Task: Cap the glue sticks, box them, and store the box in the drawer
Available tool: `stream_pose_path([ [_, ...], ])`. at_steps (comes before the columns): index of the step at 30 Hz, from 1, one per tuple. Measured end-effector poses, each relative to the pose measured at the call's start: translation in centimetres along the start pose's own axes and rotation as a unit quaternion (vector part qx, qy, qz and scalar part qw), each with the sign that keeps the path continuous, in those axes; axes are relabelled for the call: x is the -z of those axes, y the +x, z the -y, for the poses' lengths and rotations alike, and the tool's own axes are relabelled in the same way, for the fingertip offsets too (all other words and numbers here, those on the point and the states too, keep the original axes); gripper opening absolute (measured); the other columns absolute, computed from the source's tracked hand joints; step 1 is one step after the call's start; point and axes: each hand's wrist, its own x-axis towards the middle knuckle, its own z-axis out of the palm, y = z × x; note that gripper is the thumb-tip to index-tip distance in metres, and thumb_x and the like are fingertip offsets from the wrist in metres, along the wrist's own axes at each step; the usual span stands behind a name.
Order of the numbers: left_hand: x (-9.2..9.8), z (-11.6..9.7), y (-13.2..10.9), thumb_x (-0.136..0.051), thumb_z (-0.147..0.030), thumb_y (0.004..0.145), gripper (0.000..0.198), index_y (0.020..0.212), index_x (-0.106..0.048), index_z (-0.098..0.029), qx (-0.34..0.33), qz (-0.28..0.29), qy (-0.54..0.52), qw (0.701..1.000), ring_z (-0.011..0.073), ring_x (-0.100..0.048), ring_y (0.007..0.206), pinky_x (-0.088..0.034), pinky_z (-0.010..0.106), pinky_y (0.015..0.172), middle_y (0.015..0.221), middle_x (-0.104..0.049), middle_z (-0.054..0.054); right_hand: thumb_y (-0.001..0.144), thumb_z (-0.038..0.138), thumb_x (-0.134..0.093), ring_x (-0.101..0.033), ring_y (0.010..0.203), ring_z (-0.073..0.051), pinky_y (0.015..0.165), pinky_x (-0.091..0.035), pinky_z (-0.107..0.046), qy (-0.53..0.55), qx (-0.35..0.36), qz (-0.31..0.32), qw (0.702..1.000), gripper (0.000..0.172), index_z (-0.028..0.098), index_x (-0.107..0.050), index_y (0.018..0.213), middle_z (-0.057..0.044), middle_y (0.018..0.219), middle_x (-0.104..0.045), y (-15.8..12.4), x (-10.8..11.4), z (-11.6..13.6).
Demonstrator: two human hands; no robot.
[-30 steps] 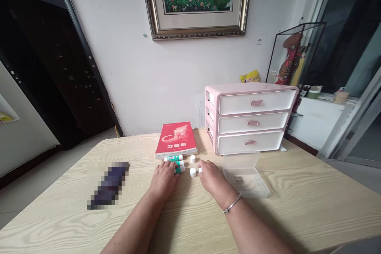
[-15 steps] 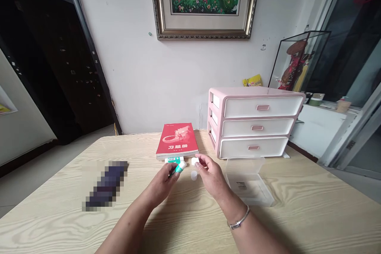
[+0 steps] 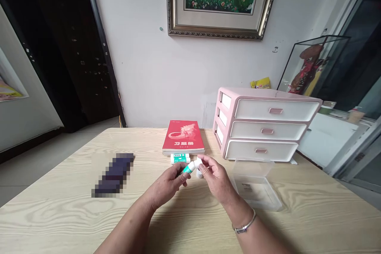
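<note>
A green-and-white glue stick (image 3: 188, 168) is gripped in my left hand (image 3: 170, 181), tilted with its white end up to the right. Between the thumb and fingers of my right hand (image 3: 216, 177) is a small white cap (image 3: 198, 162), brought up against that end of the stick. I cannot tell whether the cap is seated on it. Just below stands another white cap (image 3: 199, 174) on the table, partly covered by my right fingers. More green-and-white glue stick packaging (image 3: 179, 158) lies behind my left hand, at the front edge of a red book (image 3: 183, 135).
An open clear plastic box (image 3: 272, 200) sits right of my right hand. Behind it stands a pink-and-white drawer unit (image 3: 263, 113). A dark, pixelated object (image 3: 114, 176) lies at left on the wooden table (image 3: 65, 214).
My two hands have come together, and the white cap in my right hand now meets the glue stick's end. The view has shifted slightly left.
</note>
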Motion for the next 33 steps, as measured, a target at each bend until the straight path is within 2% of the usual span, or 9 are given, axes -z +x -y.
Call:
stream_pose_path([
  [11, -0.1, -1.0, -0.3, -0.054, -0.044, 0.09, 0.032, 0.106, -0.062, -0.018, 0.056, -0.006, -0.007, 0.998, 0.0138, -0.05, 0.075, -0.037, 0.026, 0.065, 0.085, -0.056, 0.001, 0.091, 0.039, -0.058, -0.061, 0.085, -0.018, 0.073, -0.051, -0.032, -0.037, 0.022, 0.026, 0.999, 0.037, 0.018, -0.064, 0.121, -0.008, 0.103, -0.068, 0.0, 0.1, 0.8],
  [18, 0.0, -0.9, -0.3, -0.054, -0.051, 0.09, 0.042, 0.117, -0.062, -0.02, 0.043, 0.003, 0.011, 0.999, 0.0141, -0.048, 0.074, -0.036, 0.026, 0.063, 0.086, -0.056, 0.001, 0.093, 0.033, -0.056, -0.062, 0.09, -0.018, 0.077, -0.052, -0.031, -0.081, 0.05, 0.056, 0.994, 0.032, 0.022, -0.064, 0.122, -0.008, 0.109, -0.068, -0.3, -0.1, 0.9],
  [21, 0.1, -0.8, -0.4, -0.052, -0.052, 0.091, 0.04, 0.112, -0.062, -0.019, 0.035, 0.015, 0.023, 0.999, 0.0131, -0.045, 0.071, -0.034, 0.025, 0.061, 0.08, -0.052, 0.0, 0.094, 0.031, -0.056, -0.063, 0.094, -0.019, 0.078, -0.051, -0.031, -0.098, 0.062, 0.064, 0.991, 0.032, 0.022, -0.064, 0.123, -0.008, 0.112, -0.067, -0.4, -0.1, 1.0],
  [26, 0.3, -0.7, -0.5, -0.051, -0.052, 0.092, 0.037, 0.096, -0.059, -0.017, 0.044, 0.043, 0.01, 0.998, 0.0119, -0.045, 0.069, -0.035, 0.024, 0.061, 0.078, -0.051, -0.001, 0.093, 0.028, -0.057, -0.062, 0.091, -0.019, 0.08, -0.051, -0.032, -0.115, 0.071, 0.083, 0.987, 0.032, 0.023, -0.065, 0.124, -0.006, 0.102, -0.067, -0.4, 0.1, 1.3],
  [33, 0.5, -0.2, -0.5, -0.05, -0.056, 0.092, 0.042, 0.095, -0.06, -0.016, 0.035, 0.081, -0.027, 0.996, 0.0114, -0.047, 0.068, -0.037, 0.024, 0.059, 0.084, -0.056, 0.002, 0.09, 0.033, -0.062, -0.063, 0.084, -0.018, 0.079, -0.052, -0.033, -0.112, 0.055, 0.089, 0.988, 0.03, 0.02, -0.068, 0.116, -0.006, 0.093, -0.068, -0.5, 0.0, 1.8],
])
